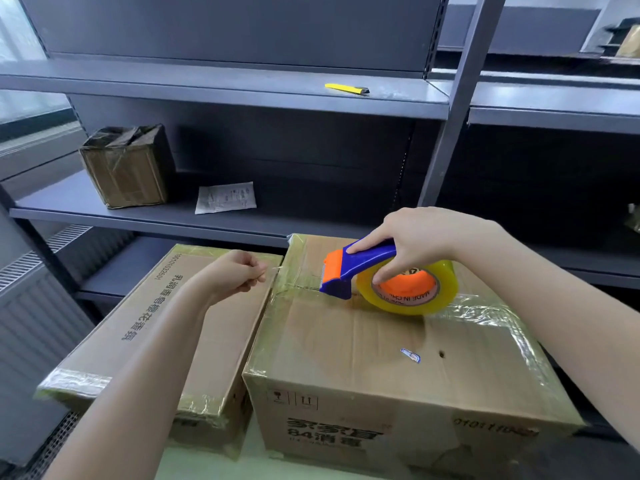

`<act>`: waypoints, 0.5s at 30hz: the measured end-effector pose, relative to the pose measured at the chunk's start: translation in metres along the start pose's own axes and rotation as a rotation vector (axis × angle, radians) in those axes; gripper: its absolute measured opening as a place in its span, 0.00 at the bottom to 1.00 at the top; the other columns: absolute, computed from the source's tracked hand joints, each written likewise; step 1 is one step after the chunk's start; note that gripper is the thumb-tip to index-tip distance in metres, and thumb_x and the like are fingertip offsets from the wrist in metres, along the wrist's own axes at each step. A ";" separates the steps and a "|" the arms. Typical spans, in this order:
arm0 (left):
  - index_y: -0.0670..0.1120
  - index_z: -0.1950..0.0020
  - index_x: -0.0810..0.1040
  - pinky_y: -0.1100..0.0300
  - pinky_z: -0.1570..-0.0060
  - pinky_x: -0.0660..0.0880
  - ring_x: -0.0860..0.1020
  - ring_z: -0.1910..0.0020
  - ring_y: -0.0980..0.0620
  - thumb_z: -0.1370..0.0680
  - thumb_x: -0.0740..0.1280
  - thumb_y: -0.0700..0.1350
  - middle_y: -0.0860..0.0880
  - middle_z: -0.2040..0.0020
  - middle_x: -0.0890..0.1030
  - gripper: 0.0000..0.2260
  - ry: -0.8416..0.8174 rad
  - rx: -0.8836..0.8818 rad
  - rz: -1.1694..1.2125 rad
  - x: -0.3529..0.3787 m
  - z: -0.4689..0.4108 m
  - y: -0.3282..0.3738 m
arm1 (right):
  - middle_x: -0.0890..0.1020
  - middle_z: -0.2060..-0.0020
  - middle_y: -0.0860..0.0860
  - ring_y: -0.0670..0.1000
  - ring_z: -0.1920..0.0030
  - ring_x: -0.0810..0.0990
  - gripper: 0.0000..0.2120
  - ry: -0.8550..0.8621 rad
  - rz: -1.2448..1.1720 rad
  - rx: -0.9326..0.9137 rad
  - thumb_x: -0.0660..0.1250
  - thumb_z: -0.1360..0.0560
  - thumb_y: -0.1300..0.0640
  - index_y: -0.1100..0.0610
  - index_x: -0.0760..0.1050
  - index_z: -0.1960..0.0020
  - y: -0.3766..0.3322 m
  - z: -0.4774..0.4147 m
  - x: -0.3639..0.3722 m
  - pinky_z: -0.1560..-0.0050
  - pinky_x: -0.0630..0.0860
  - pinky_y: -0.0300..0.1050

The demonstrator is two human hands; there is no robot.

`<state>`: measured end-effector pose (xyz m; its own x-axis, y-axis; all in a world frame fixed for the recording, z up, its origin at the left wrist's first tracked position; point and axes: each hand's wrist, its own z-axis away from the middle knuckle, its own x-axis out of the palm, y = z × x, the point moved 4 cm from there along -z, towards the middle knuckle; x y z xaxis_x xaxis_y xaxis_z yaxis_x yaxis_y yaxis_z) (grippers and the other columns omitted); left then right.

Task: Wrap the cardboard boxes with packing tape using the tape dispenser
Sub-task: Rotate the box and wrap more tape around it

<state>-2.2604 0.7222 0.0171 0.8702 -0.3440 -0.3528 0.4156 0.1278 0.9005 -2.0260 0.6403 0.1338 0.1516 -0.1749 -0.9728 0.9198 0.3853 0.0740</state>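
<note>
Large brown corrugated-cardboard box [363, 344] – matt, faintly creased, edges banded in glossy, wrinkled clear tape. Flatter brown printed cardboard box [194, 313] beside it – same matt board, shiny tape at ends. Blue-and-orange plastic tape dispenser [349, 271] – smooth, semi-gloss; yellowish transparent tape roll [412, 289] glossy. Dark grey metal shelving [242, 98] – smooth painted finish, dull sheen.

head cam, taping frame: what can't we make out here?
- Left hand: fist closed; whether it pinches the tape end is too fine to tell.
- Tape dispenser: right hand covers the handle.
- Larger box: far and right sides hidden; front print cut by the bottom edge.
- Paper sheet on the shelf: print too small.
</note>
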 end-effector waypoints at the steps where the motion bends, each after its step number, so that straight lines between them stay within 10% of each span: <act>1: 0.39 0.60 0.69 0.63 0.67 0.66 0.67 0.69 0.52 0.20 0.61 0.37 0.46 0.67 0.73 0.08 -0.010 -0.007 0.011 0.000 0.000 -0.003 | 0.64 0.61 0.35 0.43 0.54 0.67 0.27 -0.003 -0.007 -0.005 0.66 0.28 0.37 0.34 0.63 0.30 0.000 -0.002 0.000 0.64 0.63 0.33; 15: 0.49 0.44 0.72 0.66 0.72 0.63 0.65 0.72 0.55 0.21 0.62 0.40 0.50 0.68 0.71 0.07 0.233 0.161 0.001 0.033 0.007 -0.033 | 0.63 0.64 0.34 0.38 0.63 0.66 0.23 0.041 0.034 -0.033 0.59 0.26 0.34 0.35 0.68 0.33 -0.007 -0.015 0.003 0.64 0.64 0.34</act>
<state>-2.2469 0.7002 -0.0223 0.9155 -0.1184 -0.3844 0.3839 -0.0280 0.9229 -2.0376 0.6510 0.1274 0.1667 -0.1248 -0.9781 0.9021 0.4198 0.1002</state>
